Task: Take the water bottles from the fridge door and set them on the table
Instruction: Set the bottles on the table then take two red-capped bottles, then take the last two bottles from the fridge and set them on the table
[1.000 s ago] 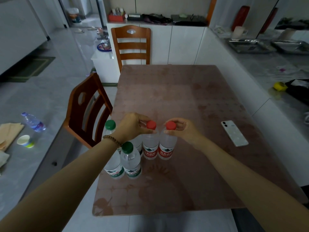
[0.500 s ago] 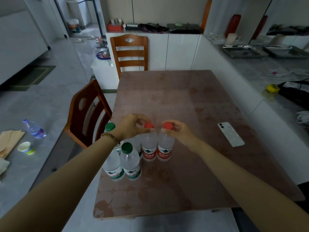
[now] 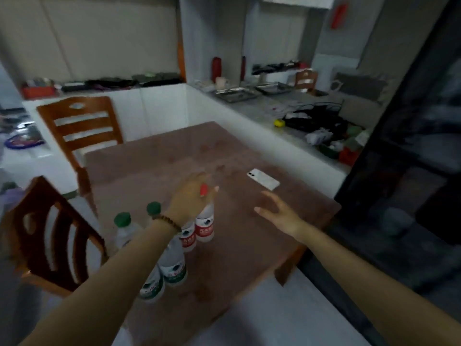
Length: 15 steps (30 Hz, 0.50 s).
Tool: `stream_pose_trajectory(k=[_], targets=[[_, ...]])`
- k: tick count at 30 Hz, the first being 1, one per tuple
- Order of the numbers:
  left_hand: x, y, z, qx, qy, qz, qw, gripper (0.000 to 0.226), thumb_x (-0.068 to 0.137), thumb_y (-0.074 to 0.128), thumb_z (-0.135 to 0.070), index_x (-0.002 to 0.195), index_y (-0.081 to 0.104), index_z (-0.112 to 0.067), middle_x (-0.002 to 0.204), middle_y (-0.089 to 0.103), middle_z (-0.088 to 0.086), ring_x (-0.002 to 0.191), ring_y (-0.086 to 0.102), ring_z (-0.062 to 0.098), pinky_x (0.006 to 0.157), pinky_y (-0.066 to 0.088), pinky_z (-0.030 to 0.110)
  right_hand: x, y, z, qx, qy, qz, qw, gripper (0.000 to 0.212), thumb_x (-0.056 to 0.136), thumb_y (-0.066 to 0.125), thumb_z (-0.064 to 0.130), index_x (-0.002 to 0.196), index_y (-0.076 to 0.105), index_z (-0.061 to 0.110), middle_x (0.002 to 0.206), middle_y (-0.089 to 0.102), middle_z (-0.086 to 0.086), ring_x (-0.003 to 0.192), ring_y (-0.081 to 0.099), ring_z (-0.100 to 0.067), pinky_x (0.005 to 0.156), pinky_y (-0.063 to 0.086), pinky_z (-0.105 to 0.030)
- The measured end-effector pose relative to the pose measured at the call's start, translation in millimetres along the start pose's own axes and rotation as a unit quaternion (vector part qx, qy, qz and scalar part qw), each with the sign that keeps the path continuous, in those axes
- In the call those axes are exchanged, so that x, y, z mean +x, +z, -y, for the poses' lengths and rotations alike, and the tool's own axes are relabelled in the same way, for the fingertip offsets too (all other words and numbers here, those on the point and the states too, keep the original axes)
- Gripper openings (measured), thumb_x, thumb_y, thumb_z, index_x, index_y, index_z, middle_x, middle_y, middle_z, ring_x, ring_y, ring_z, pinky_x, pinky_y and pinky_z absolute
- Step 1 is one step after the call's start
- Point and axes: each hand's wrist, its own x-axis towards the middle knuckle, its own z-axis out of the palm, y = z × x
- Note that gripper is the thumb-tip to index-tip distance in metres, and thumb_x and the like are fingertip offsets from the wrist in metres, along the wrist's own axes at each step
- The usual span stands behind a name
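View has swung right across the reddish-brown patterned table (image 3: 244, 236). Clear plastic water bottles cluster at its near-left edge: green-capped ones (image 3: 172, 265), then two red-labelled ones (image 3: 205, 227), all standing. Right hand (image 3: 275, 211) has let go of its red-capped bottle, now fingers spread, empty, above the tabletop. Left hand (image 3: 192, 196) still curls loosely around a red cap (image 3: 203, 190); grip unclear. This pair looks placed; likely heading back to the fridge.

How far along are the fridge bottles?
Done: green-capped bottles and red-labelled bottles stand clustered on the table. In hand: right hand is open and empty; left hand sits over a red cap, grip unclear. Left: unknown, since the fridge is out of view.
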Motion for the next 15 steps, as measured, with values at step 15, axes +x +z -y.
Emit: stream_pose_trajectory(k=[15], targets=[[-216, 63, -242, -0.036, 0.338, 0.268, 0.902, 0.059, 0.091, 0.048, -0.047, 0.143, 0.032, -0.023, 0.153, 0.027, -0.001, 0.141, 0.022, 0.022, 0.113, 0.024, 0.038, -477, -77, -11, -0.118, 0.158, -0.345, 0.918, 0.068, 0.088, 0.06, 0.04, 0.145, 0.025, 0.028, 0.158, 0.015, 0.005, 0.144, 0.019, -0.015, 0.115, 0.022, -0.03]])
